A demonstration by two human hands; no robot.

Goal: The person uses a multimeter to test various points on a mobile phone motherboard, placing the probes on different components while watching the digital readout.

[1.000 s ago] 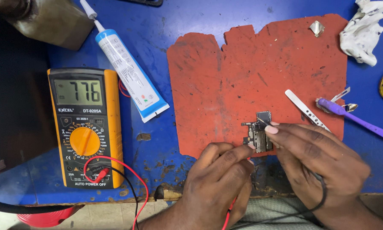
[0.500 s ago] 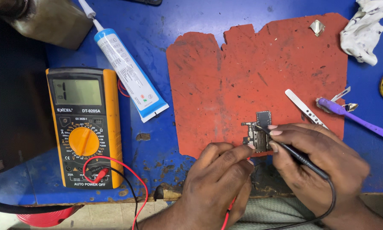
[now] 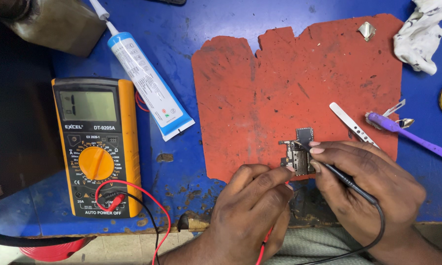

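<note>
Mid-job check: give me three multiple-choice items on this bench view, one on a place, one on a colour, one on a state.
1. Where does the small dark circuit board lie?
A. On the ragged red rubber mat
B. On the yellow-cased multimeter
C. On the white crumpled cloth

2. What colour is the lead of the probe in the right hand?
A. Red
B. Black
C. Purple

3. What is the left hand doing?
A. Resting open, away from the board
B. Turning the meter dial
C. Pinching a red-leaded probe by the board

Answers: 1 A, board sits near the mat's lower edge. 2 B, black cable trails from that hand. 3 C, red lead runs beneath it.
</note>
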